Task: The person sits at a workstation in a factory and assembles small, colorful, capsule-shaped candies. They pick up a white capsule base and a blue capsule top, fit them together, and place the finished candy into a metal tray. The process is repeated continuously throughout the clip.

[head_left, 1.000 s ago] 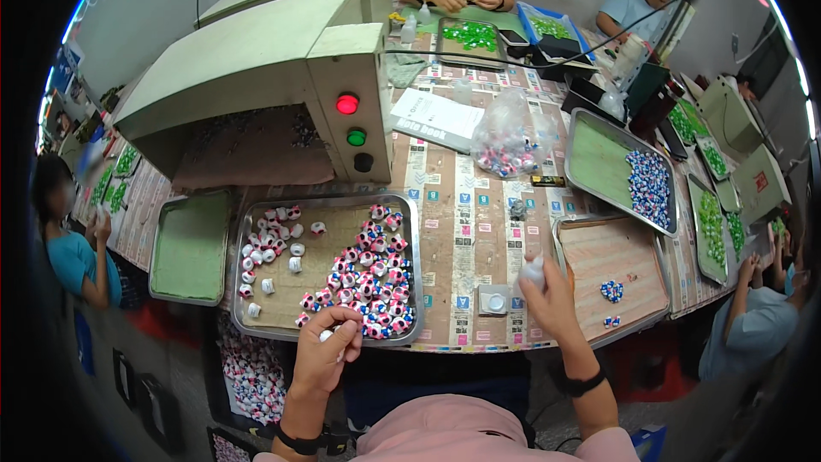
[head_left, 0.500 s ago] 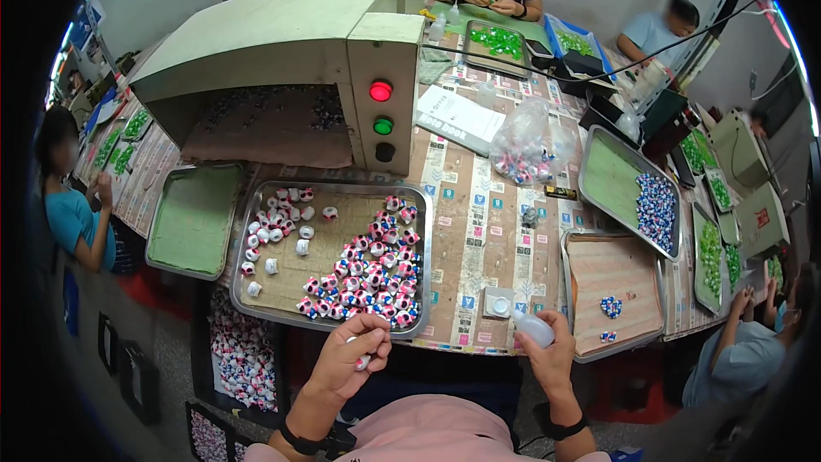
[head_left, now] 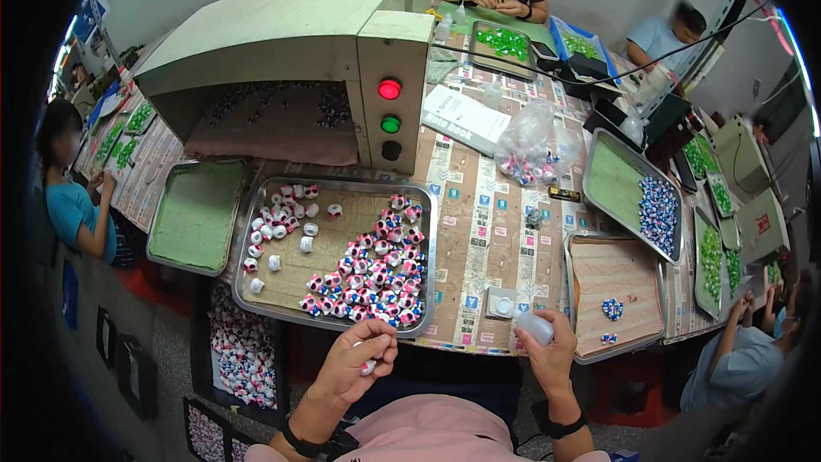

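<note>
My left hand (head_left: pixel 352 366) is closed around a small white toy piece (head_left: pixel 369 367), just off the near edge of a metal tray (head_left: pixel 329 325). Fingers hide most of that piece. In the tray, painted toy pieces (head_left: pixel 368 278) in white, pink and blue crowd the right side, and mostly white toy pieces (head_left: pixel 286 214) lie at the upper left. My right hand (head_left: pixel 554 355) grips a translucent squeeze bottle (head_left: pixel 535 328), tilted with its tip toward the upper left. That tip is beside a small square block (head_left: pixel 501 302) with a round white top on the table.
A cream machine (head_left: pixel 274 43) with lit red and green lamps stands behind the tray. To the left is a green-lined tray (head_left: pixel 195 218). On the right are a paper-lined tray (head_left: pixel 616 278) and a tray of blue-white pieces (head_left: pixel 611 171). Several co-workers sit around.
The whole view has shifted slightly, with the table things a little further right. Both hands keep the same holds, nearly still.
</note>
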The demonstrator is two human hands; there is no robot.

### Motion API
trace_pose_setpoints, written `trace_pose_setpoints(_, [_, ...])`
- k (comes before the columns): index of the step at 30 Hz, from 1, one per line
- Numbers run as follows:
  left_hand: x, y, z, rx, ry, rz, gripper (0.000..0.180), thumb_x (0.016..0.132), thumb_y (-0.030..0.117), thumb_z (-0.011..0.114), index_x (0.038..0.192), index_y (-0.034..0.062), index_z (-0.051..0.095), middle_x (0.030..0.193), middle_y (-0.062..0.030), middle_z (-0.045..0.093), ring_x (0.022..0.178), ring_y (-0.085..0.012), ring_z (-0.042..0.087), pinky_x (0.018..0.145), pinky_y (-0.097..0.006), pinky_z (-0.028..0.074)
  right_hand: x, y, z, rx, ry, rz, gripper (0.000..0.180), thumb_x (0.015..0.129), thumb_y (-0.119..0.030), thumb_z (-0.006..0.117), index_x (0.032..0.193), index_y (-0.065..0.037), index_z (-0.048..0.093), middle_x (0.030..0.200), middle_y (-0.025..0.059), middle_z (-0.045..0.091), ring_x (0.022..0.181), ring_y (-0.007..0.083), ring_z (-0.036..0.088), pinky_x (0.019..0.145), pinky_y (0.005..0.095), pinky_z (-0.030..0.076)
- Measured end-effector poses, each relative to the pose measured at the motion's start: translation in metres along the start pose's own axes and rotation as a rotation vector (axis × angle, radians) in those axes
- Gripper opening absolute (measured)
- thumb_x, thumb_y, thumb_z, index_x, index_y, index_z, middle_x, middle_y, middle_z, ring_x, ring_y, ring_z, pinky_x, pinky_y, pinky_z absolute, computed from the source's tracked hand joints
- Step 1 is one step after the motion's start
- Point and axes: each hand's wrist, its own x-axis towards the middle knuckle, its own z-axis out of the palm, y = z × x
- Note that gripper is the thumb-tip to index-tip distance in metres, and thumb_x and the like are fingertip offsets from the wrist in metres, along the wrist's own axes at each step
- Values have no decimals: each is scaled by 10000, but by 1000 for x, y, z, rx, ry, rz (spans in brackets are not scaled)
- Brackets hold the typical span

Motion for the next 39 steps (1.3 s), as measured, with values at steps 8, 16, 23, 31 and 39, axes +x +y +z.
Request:
trace_pose_setpoints(8, [1,-1,-1,-7,-3,-13,87,911,27,568,995,29,592,814,-55,549,711,-125,518,525,-229,396,0,0,0,26,-9,48,346,707,-87,804,983,-9,610,901,125,636,803,238,631,701,327,498])
trace_pose_setpoints(16, [1,-5,-2,-61,4,-16,139,884,-11,571,1019,18,590,894,-90,592,796,-161,575,604,-266,474,18,13,1,250,5,275,367,728,-108,799,1027,-3,613,903,79,646,818,155,617,722,290,501])
trace_pose_setpoints(23, [-1,-2,-5,-100,-18,-73,218,860,-46,552,1068,7,591,1070,-179,646,863,-229,671,634,-301,556,71,30,17,402,-83,356,359,785,-60,725,1116,-2,596,1028,73,639,919,136,622,769,275,508])
trace_pose_setpoints(31, [-4,-11,6,-4,-12,-79,261,953,155,560,1164,2,545,1033,-117,597,723,-135,565,544,-226,477,86,30,25,295,8,189,473,804,-58,691,1244,-6,524,1126,92,643,1016,179,628,859,302,504])
trace_pose_setpoints(39, [2,-17,8,-31,-236,-77,307,968,165,544,1208,-27,542,1019,-104,596,756,-127,551,561,-209,451,56,58,-59,-319,263,-5,232,737,-10,671,968,-28,677,998,118,655,976,326,572,913,397,443])
